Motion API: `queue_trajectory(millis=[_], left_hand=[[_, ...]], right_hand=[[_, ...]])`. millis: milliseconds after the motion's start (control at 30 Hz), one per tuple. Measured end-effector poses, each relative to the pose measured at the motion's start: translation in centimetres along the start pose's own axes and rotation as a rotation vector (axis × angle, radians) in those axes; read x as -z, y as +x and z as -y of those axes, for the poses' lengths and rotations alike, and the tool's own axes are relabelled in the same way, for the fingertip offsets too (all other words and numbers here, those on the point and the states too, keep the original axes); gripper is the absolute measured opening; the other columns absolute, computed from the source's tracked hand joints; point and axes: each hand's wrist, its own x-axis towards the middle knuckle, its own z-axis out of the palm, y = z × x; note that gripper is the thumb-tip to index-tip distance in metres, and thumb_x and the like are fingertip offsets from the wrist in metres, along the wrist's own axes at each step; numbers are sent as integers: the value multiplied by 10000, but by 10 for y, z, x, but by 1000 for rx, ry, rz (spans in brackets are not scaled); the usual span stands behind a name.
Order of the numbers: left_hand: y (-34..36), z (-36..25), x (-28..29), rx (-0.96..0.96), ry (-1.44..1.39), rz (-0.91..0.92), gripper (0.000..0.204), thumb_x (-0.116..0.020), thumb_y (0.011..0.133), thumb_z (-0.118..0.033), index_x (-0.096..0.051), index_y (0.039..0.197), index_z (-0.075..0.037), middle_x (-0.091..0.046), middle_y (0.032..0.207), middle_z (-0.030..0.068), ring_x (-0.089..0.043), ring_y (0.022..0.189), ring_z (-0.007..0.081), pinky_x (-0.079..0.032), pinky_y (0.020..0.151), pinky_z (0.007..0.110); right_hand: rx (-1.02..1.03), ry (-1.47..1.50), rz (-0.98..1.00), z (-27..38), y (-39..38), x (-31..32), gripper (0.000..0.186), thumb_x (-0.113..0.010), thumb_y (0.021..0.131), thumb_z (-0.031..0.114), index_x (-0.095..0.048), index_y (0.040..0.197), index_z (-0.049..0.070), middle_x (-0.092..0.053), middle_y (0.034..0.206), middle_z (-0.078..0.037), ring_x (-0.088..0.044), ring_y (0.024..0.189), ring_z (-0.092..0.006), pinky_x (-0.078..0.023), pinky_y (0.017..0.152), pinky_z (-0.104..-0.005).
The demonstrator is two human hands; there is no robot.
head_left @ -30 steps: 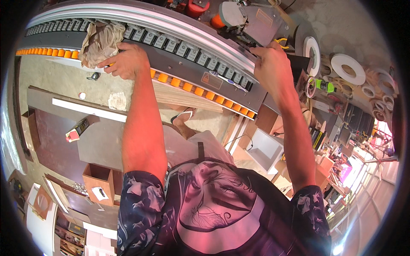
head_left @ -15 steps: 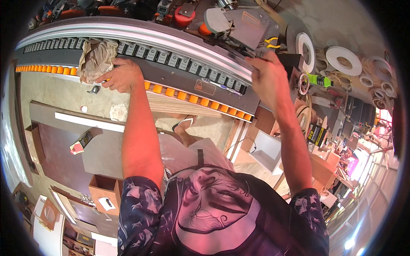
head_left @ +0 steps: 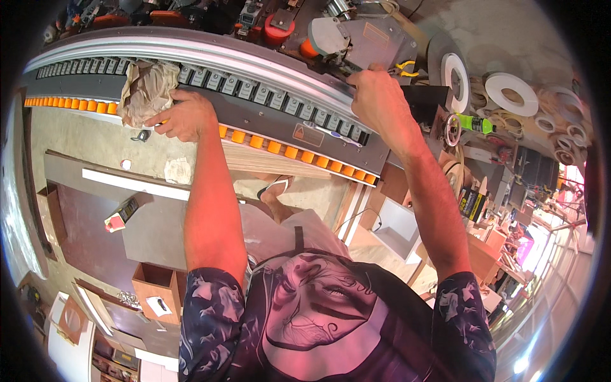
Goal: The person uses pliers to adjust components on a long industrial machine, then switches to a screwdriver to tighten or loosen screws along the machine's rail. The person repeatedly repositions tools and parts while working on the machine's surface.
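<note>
My left hand (head_left: pixel 188 117) is closed at the near edge of a long edge-banding machine (head_left: pixel 238 109). A crumpled beige cloth or paper (head_left: pixel 147 92) sits between its thumb and fingers, spread over the dark bed and the row of grey track pads. My right hand (head_left: pixel 385 105) is at the far side, by the right end of the silver rail (head_left: pixel 254 67). Its fingers are pinched together, and whatever they hold is hidden. A white and purple toothbrush (head_left: pixel 334 134) lies on the track near the right end.
Orange rollers (head_left: pixel 273 147) line the machine's near edge. Yellow-handled pliers (head_left: pixel 406 69) lie beyond my right hand, with a handwheel (head_left: pixel 452 129) and a green bottle (head_left: pixel 477 124) to the right. White rolls of edging (head_left: pixel 511 94) stand behind. A wooden box (head_left: pixel 156 286) is at lower left.
My right hand has moved left and away from me along the rail's end. My left hand stays at the crumpled cloth or paper, and the view has shifted slightly.
</note>
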Motion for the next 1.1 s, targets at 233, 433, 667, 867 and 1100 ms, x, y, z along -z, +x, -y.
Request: queue_trajectory(millis=[233,433,667,867,1100], left_hand=[[2,1,-12,-3,40,-85,1076,-600,973,-587,-166,1619,156,-488,1346,248,-665,1057,335,-625,642,455],[1,-1,-12,15,55,-133,1060,-581,972,-612,-194,1621,133,-509,1314,235,-676,1015,330,-616,628,453],[2,0,-15,17,34,-178,1052,-578,972,-615,-207,1613,131,-530,1262,228,-690,977,347,-604,659,490],[3,2,-19,28,0,-196,1045,-560,962,-632,-234,1606,124,-549,1242,249,-696,1000,382,-612,688,513],[16,7,-36,-13,-38,-202,1085,-553,962,-679,-238,1594,145,-553,1252,271,-710,1043,419,-619,703,526]], right_hand=[[-34,121,-102,-22,-16,12,378,-638,818,-21,-801,1156,26,-724,1039,-251,-701,1011,-412,-574,931,-459],[-36,197,-164,-37,-33,13,385,-647,826,-30,-800,1171,51,-718,1020,-222,-698,958,-395,-570,883,-447],[-132,340,-180,-51,-87,57,355,-669,847,-4,-801,1165,79,-678,1016,-168,-661,779,-295,-533,725,-397],[-319,1114,-345,-93,-222,55,266,-634,1017,75,-656,1276,21,-692,1018,-85,-638,794,-159,-503,734,-325],[-711,1579,-565,-76,-370,-115,142,-499,1071,28,-462,1206,48,-732,1014,-131,-755,907,-212,-609,834,-352]])
